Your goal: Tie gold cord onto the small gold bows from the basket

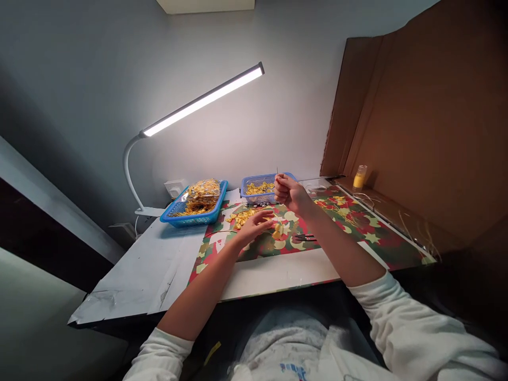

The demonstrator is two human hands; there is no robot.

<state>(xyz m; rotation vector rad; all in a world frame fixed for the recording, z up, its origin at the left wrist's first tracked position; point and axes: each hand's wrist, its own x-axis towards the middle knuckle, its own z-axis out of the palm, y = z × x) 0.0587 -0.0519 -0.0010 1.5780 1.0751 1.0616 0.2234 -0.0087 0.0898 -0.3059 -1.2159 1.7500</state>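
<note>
My right hand (289, 191) is raised in front of the blue-violet basket (254, 198), its fingers closed on a thin needle-like piece (277, 170) that points up. Lower and to the left, my left hand (257, 226) hovers over the patterned cloth with its fingers apart. Beside its fingertips lies a pile of small yellow pieces (241, 217). A yellow piece (277, 230) hangs or lies just right of my left hand; which one, I cannot tell. Dark-handled scissors (305, 237) rest on the cloth near my right forearm.
A blue basket (193, 218) with bagged golden pieces stands at the back left, beside a lit lamp (206, 100). Yellow strands (342, 210) lie on the patterned cloth (254, 250) at the right. A small yellow-filled bottle (359, 177) stands by the cardboard wall (420, 116).
</note>
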